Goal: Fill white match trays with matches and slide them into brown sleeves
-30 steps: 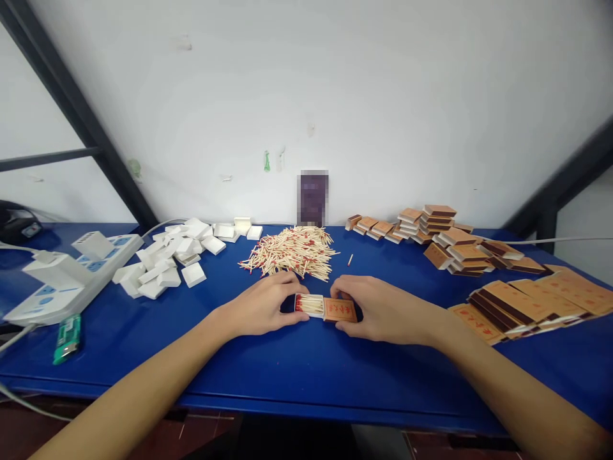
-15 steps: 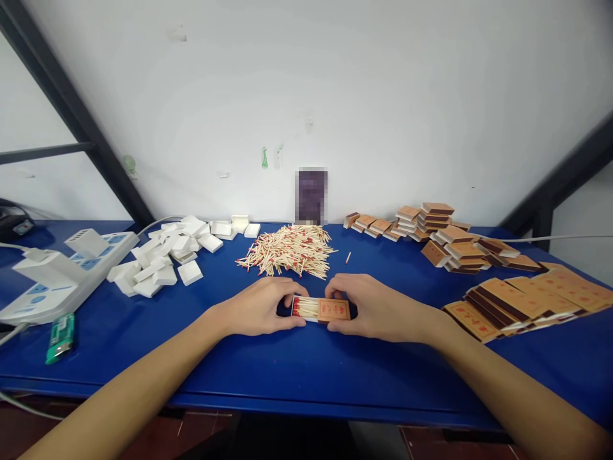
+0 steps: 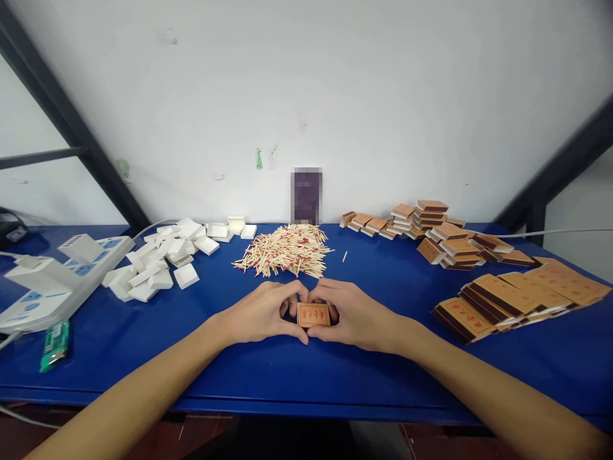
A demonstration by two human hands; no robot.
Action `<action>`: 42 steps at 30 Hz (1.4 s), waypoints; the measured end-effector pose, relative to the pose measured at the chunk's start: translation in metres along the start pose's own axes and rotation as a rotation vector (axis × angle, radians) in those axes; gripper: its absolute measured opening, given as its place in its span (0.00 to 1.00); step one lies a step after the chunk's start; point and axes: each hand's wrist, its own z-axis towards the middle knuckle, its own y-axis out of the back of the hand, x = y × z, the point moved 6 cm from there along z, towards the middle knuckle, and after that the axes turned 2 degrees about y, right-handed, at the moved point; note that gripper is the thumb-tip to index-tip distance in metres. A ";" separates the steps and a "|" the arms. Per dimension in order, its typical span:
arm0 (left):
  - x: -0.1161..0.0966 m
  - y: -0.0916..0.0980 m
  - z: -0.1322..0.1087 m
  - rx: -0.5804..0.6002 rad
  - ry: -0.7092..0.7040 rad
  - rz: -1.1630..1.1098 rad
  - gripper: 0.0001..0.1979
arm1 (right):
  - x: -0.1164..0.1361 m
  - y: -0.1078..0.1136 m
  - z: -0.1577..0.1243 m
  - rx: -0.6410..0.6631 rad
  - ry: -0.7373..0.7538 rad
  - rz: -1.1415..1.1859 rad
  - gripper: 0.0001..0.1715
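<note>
A closed matchbox (image 3: 313, 315) with an orange-brown face and red characters lies between my hands near the middle of the blue table. My left hand (image 3: 268, 311) curls round its left end, thumb in front and fingers behind. From the right, my right hand (image 3: 352, 314) grips the box in the same way, and the fingertips of both hands nearly meet. No matches show inside the box. Just behind the hands is a heap of loose matches (image 3: 287, 249) with red heads, and one single match (image 3: 344, 257) lies to its right.
White inner trays (image 3: 163, 255) are piled at the left, beside a power strip (image 3: 67, 281) and a green packet (image 3: 55, 345). Stacked matchboxes (image 3: 454, 239) stand at the back right, with flat sleeves (image 3: 522, 297) in front of them. The blue table (image 3: 306, 383) meets a white wall.
The matchbox's tray, half out with matches showing, has slid into the sleeve. My hands have come closer together, and the view has shifted slightly.
</note>
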 end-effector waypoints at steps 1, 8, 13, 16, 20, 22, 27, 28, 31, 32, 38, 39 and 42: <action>0.000 0.000 0.000 0.000 -0.008 0.013 0.24 | -0.001 -0.001 0.000 0.003 0.000 0.000 0.13; -0.006 0.003 -0.007 -0.028 -0.089 0.053 0.25 | 0.024 -0.004 -0.012 -0.016 -0.003 -0.343 0.11; -0.013 0.002 -0.008 0.023 -0.121 0.200 0.23 | 0.032 0.046 -0.076 -0.336 -0.128 -0.572 0.16; -0.017 -0.002 -0.007 0.076 -0.134 0.303 0.18 | 0.014 0.075 -0.128 -0.504 -0.331 -0.751 0.16; -0.024 -0.009 -0.006 0.111 -0.183 0.369 0.16 | -0.012 0.079 -0.162 -0.446 -0.498 -1.059 0.16; -0.026 -0.011 -0.007 0.108 -0.203 0.397 0.15 | -0.021 0.074 -0.164 -0.376 -0.511 -1.121 0.19; -0.022 -0.010 -0.008 0.096 -0.197 0.462 0.12 | -0.029 0.071 -0.163 -0.330 -0.532 -1.138 0.21; -0.022 -0.010 -0.008 0.092 -0.198 0.472 0.12 | -0.027 0.071 -0.161 -0.349 -0.524 -1.123 0.20; -0.021 -0.007 -0.005 0.063 -0.208 0.512 0.13 | -0.014 0.068 -0.149 -0.448 -0.422 -1.028 0.17; -0.021 -0.004 -0.004 0.046 -0.208 0.536 0.13 | -0.009 0.064 -0.141 -0.461 -0.367 -0.991 0.16; 0.004 0.081 -0.018 -0.287 0.075 0.754 0.17 | -0.011 0.057 -0.065 -0.097 -0.382 -0.917 0.17; 0.014 0.098 -0.028 -0.348 0.181 0.802 0.18 | -0.019 0.064 -0.052 -0.028 -0.451 -0.905 0.18; 0.044 0.125 -0.063 -0.375 0.399 1.004 0.23 | -0.048 0.092 -0.015 0.084 -0.624 -0.866 0.18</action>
